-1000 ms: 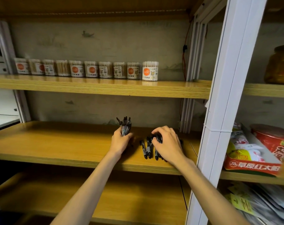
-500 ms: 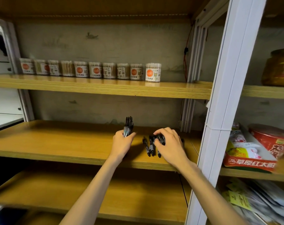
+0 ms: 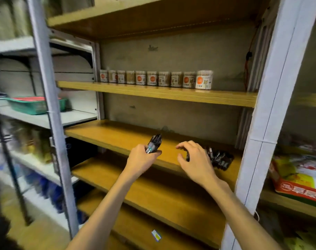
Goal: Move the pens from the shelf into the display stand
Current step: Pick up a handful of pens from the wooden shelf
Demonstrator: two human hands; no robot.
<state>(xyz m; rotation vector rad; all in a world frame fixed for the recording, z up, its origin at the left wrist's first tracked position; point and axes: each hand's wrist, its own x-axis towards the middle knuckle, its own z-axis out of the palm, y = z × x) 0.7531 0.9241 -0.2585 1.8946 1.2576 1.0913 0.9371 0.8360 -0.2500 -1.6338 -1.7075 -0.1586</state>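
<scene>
At frame centre, a bundle of pens (image 3: 154, 143) is clasped upright in the left hand (image 3: 142, 158). The remaining pens (image 3: 219, 157) are piled on the shelf (image 3: 106, 131), just right of the open, empty right hand (image 3: 195, 159), the nearer one.

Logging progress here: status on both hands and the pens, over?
Left hand gripping bundle of black pens. Right hand open, over loose black pens on wooden shelf. Display stand not in view.
</scene>
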